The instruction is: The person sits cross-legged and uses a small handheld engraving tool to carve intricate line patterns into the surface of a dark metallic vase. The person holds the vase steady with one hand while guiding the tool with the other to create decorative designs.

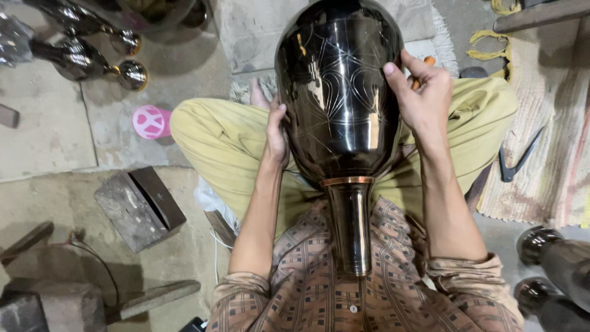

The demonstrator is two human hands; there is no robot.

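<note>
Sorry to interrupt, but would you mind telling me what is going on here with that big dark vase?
A person sits cross-legged on the floor with a large black metal vase across the lap, neck pointing toward the body. The left hand steadies one side; the right hand rests on the other, also holding a thin orange-handled tool. Fine engraved lines show on the vase. Similar dark vessels lie nearby.

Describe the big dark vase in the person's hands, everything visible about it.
The vase is a large, glossy black vessel that looks like polished metal, with a bulbous body engraved in fine pale lines forming leaf-like curves. A copper-coloured band rings the base of its long narrow neck, which points toward the person's chest. It lies tilted over the lap, above yellow-green trousers. The left hand rests flat on one side; the right hand presses the other side while also holding a small orange-tipped tool.
</note>
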